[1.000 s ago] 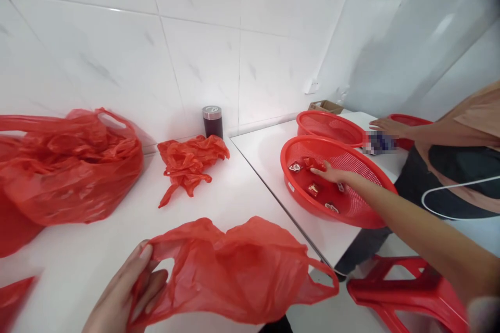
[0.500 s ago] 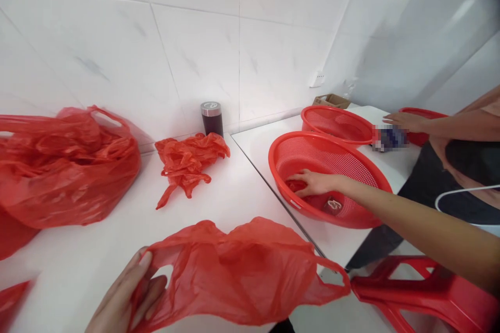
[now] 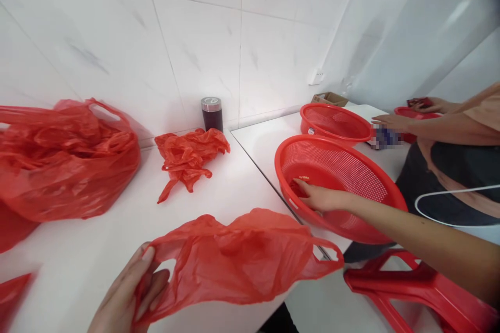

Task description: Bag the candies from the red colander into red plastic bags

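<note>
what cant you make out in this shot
- Head view: what the right hand grips inside the red basket; its fingers cover it.
- Contents of the big red bag: hidden by crumpled plastic, cut off at the left edge.
- The thing beside the other person's hand: blurred out.
- The left hand holding the red bag: cut off by the bottom edge.

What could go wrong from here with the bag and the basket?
1. The red bag is held only by the left hand at one handle; its other handle hangs past the table edge, so it might slide off.
2. The right hand presses inside the red basket, whose rim overhangs the table edge, so it could tip.
</note>
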`<state>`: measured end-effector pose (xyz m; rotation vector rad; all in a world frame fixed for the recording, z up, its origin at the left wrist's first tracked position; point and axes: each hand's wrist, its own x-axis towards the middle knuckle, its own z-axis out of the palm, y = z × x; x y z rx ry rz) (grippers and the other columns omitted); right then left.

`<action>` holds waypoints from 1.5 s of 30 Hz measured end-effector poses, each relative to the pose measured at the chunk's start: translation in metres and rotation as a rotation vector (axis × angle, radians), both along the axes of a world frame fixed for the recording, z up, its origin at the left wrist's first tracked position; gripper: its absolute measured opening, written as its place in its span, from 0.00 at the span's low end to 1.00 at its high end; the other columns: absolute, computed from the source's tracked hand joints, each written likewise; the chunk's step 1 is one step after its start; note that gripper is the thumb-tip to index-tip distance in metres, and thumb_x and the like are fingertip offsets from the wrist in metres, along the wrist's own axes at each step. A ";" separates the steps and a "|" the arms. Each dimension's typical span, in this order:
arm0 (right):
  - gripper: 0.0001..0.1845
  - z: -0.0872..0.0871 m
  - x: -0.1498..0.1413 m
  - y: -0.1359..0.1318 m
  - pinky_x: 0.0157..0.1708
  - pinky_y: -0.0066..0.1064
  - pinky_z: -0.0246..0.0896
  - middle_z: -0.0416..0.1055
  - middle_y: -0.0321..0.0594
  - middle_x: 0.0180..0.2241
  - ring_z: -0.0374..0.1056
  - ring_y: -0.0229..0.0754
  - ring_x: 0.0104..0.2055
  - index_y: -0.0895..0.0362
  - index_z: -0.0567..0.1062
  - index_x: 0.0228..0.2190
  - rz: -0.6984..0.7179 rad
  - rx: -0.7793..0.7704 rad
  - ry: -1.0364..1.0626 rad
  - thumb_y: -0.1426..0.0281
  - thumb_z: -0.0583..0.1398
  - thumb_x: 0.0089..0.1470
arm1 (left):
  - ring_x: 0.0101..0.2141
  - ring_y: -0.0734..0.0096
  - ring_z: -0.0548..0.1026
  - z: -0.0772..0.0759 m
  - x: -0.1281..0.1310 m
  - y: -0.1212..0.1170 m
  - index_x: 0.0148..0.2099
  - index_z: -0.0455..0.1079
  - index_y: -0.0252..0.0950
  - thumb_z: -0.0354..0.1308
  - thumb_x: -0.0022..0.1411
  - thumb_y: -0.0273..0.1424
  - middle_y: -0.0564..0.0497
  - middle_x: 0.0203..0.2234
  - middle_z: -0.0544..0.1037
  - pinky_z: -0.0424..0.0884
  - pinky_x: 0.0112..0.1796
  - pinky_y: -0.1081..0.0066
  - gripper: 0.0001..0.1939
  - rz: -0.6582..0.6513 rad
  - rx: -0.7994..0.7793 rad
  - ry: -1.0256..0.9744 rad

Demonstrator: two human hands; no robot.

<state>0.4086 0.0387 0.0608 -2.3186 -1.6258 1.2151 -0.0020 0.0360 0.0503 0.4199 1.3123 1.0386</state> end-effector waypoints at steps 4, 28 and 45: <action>0.52 -0.003 0.012 0.018 0.47 0.51 0.63 0.58 0.58 0.59 0.68 0.63 0.50 0.49 0.49 0.65 0.043 0.152 -0.257 0.41 0.58 0.47 | 0.13 0.80 0.57 0.001 -0.005 -0.002 0.25 0.63 0.39 0.71 0.44 0.37 0.62 0.12 0.62 0.64 0.17 0.77 0.18 -0.012 0.014 -0.035; 0.24 -0.043 -0.010 0.116 0.39 0.35 0.62 0.72 0.47 0.40 0.68 0.49 0.40 0.56 0.72 0.44 0.060 0.522 -0.258 0.70 0.66 0.43 | 0.14 0.84 0.50 0.028 0.018 -0.024 0.24 0.58 0.37 0.70 0.47 0.40 0.63 0.13 0.55 0.59 0.16 0.82 0.23 -0.056 0.152 -0.130; 0.17 0.068 -0.130 -0.016 0.33 0.35 0.73 0.73 0.32 0.39 0.73 0.41 0.37 0.42 0.70 0.43 0.404 0.296 0.618 0.61 0.63 0.49 | 0.13 0.87 0.54 0.038 0.042 -0.011 0.36 0.72 0.37 0.60 0.58 0.37 0.56 0.21 0.70 0.66 0.16 0.81 0.08 -0.151 0.106 -0.396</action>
